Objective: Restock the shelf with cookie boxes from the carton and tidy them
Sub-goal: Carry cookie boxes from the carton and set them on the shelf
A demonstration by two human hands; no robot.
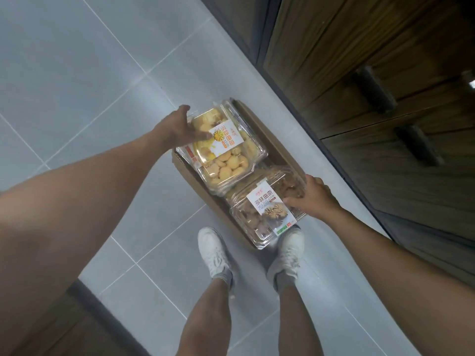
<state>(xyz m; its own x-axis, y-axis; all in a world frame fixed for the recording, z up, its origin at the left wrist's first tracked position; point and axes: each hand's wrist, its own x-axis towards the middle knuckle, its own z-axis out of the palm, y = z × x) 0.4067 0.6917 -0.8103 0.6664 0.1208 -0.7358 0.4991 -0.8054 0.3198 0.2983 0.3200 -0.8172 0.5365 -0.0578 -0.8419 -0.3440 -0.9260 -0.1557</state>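
A brown cardboard carton point(267, 140) lies on the tiled floor in front of my feet. It holds clear plastic cookie boxes. The far one, a yellow cookie box point(226, 140) with a white and orange label, sits tilted on top of another yellow box point(226, 173). My left hand point(180, 127) grips the tilted box at its left edge, thumb on the lid. Nearer to me is a brown cookie box point(264, 211) with a white label. My right hand point(311, 196) holds its right side, fingers on the lid.
A dark wooden cabinet point(372, 73) with black handles point(375, 91) runs along the right, close to the carton. My white shoes point(216, 250) stand just behind the carton. A wood-toned floor patch point(77, 330) shows at the lower left.
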